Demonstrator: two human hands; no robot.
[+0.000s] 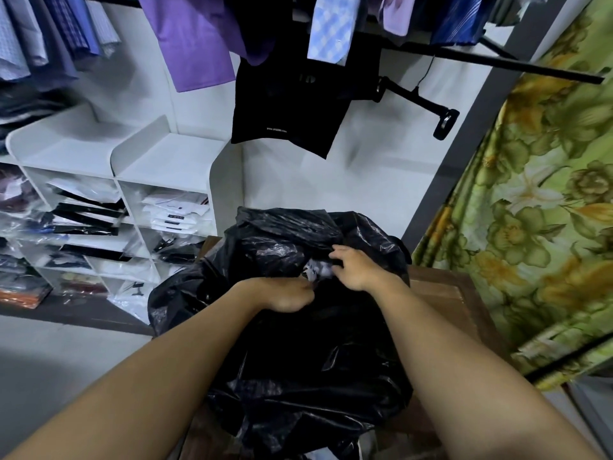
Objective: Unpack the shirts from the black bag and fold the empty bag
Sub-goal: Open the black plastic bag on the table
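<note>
The black bag [298, 327] sits bulging on a wooden tabletop [444, 300], close in front of the person, so both arms reach its top without stretching. The two hands meet at a small gap in the plastic, most likely working the mouth open to get at the contents. The left hand [285, 295] is clenched on a gather of the bag's plastic at the near edge of the gap, holding it steady. The right hand [353, 268] lies over the far edge, its fingers [338, 255] curled onto the plastic just beside a pale scrap of packaged shirt [318, 270] showing through (the only piece of the load in view).

How many shirts lie inside cannot be told, since the plastic hides them. Whether the right fingers grip the plastic or merely press on it is unclear, because the fingertips are turned away and slightly blurred. The bag's lower edge is cut off by the frame. White shelves [166, 161] at the left hold other packed shirts.
</note>
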